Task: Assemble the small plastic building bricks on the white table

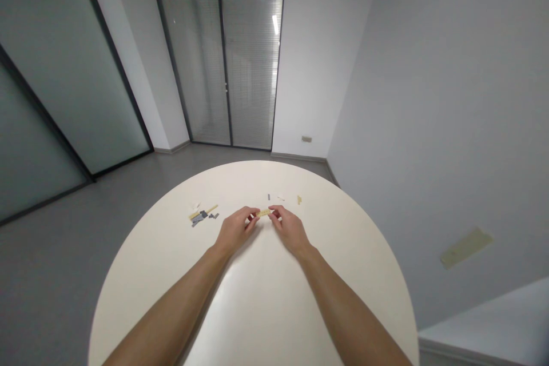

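Note:
A short pale-yellow building-block strip (263, 213) is held level just above the table between both hands. My left hand (235, 227) pinches its left end between thumb and fingers. At the other end, the thumb and fingertips of my right hand (290, 227) are closed on the same strip. Fingertips cover both ends, so its full length is hidden. Just beyond the hands lie a small grey piece (269, 197), a thin white piece (281, 198) and a small yellow piece (299, 199).
Left of my left hand lies a loose pile of grey, yellow and white pieces (199, 217), with small dark pieces (213, 216) beside it. The round white table (261, 320) has a curved edge. A white wall (437, 97) rises on the right; a glazed door (251, 68) stands beyond.

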Tool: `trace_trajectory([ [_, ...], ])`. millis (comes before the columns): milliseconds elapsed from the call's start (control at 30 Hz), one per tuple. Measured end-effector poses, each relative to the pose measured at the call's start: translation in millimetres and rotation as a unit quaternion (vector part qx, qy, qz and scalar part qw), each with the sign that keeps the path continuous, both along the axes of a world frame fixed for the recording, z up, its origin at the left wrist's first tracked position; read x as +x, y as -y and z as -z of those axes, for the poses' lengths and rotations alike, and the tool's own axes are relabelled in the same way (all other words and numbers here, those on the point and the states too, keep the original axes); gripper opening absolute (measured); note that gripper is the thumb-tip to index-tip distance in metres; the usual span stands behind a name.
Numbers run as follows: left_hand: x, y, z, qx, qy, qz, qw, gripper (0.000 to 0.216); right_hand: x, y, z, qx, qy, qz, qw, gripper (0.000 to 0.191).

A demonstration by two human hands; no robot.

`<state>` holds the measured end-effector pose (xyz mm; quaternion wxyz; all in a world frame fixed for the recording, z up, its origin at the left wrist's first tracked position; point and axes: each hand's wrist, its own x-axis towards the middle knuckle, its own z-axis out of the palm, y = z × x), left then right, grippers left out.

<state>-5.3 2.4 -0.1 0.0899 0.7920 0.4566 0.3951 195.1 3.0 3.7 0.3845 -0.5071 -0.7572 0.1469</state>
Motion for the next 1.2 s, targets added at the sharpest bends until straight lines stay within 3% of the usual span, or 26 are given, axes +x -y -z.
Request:
trace_trajectory([
  [1200, -1.5, 0.0, 1.3, -0.005, 0.004, 0.009, 1.000, 0.016, 1.3, 1.1, 0.5, -0.010, 0.006, -0.007, 1.000, 0.018],
])
